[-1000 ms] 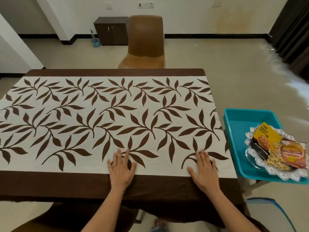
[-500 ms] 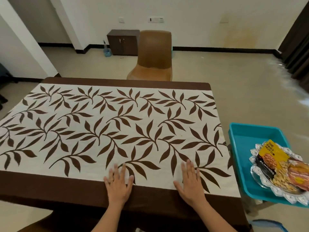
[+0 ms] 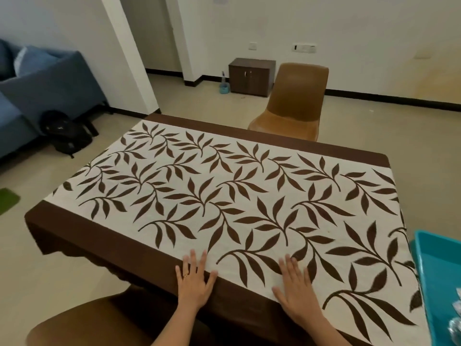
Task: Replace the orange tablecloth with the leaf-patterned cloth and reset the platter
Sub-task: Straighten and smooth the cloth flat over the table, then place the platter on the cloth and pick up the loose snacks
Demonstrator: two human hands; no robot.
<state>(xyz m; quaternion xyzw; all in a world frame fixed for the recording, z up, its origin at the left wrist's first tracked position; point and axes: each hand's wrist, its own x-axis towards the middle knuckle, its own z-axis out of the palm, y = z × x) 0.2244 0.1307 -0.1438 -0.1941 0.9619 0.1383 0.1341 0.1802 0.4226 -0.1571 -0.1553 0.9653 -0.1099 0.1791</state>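
Brown, the seat of a chair point(image 3: 74, 325) fills the near left corner, just below the edge where the person stands. Both hands lie on the leaf-patterned cloth point(image 3: 249, 196) at that near edge. The left hand point(image 3: 194, 280) is flat with its fingers spread, half on the dark brown border and half on the cream panel, and grips nothing. The right hand point(image 3: 296, 293) lies the same way a little further right, palm down on the cream panel, fingers straight and empty.

At the near right, just beside the cloth's right end, stands a teal tray point(image 3: 429, 270), cut off by the frame. A clear, scalloped bit of rim inside it is probably the platter point(image 3: 455, 324), though too little of it shows to be sure. That is the relation the next move seems to turn on: the platter lies to the right of both hands, so the right hand is the nearer one, and it would have to come leftward onto the cloth.

The cloth runs long from left to right and short from near to far. It lies smooth, with its brown border hanging over the near and left edges. No orange tablecloth is in view, so the swap looks done and only the platter remains.

Beyond the far edge stands a tan chair point(image 3: 291, 103). Past it a small dark cabinet point(image 3: 252, 76) sits against the wall. Far left are a blue sofa point(image 3: 37, 91) and a black bag point(image 3: 67, 136) on the floor.
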